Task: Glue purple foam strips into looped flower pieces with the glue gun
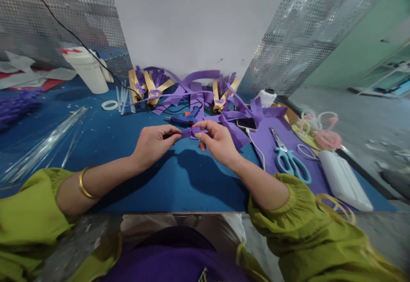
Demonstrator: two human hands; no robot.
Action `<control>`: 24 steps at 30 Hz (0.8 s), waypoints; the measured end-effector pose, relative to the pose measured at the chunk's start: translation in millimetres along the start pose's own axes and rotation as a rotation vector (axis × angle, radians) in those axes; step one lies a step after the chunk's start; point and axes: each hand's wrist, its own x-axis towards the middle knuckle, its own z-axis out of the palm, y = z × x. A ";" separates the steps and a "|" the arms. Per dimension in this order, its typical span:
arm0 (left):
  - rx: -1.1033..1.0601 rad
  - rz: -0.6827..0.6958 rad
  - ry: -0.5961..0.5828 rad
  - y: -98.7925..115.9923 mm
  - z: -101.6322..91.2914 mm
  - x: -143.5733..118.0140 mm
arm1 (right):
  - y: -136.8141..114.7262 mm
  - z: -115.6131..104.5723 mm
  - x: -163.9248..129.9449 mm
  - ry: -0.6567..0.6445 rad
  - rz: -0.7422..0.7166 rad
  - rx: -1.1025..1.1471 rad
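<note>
Above the blue table [128, 145], my left hand [153, 143] and my right hand [216, 139] pinch the two ends of a short purple paper strip [190, 132] held level between them. Both hands have fingers closed on it. Just behind the strip lies a blue glue gun [182, 120] with a black cord. A purple paper sheet [272, 145] lies to the right of my right hand, and teal-handled scissors [288, 156] rest on it.
Loose purple strips and gold-and-purple paper pieces [153, 85] are heaped at the back. A phone [246, 123] with a white cable, a white container [88, 71], a tape ring [109, 105], clear sleeves [41, 145], a white block [344, 181] and pink loops [326, 137] surround the work spot.
</note>
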 end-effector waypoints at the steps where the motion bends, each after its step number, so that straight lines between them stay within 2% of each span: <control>1: 0.032 0.012 0.009 -0.3 0.0 0.3 | -1.3 1.2 -0.9 -0.026 0.008 0.028; 4: 0.057 0.010 0.035 -0.8 1.5 0.4 | -5.1 6.5 -4.0 -0.144 0.031 0.091; 6: -0.018 -0.017 0.017 -0.9 3.2 0.1 | -6.4 9.9 -5.5 -0.191 0.022 0.101; 12: -0.304 -0.086 -0.054 0.5 4.8 0.4 | -3.0 11.5 -6.1 -0.173 -0.022 0.070; 21: -0.286 -0.085 -0.064 3.5 5.7 -2.8 | 3.3 13.2 -6.1 -0.120 -0.118 -0.049; 24: -0.266 -0.073 -0.062 2.5 6.7 -3.7 | 5.1 14.3 -5.5 -0.144 -0.122 -0.011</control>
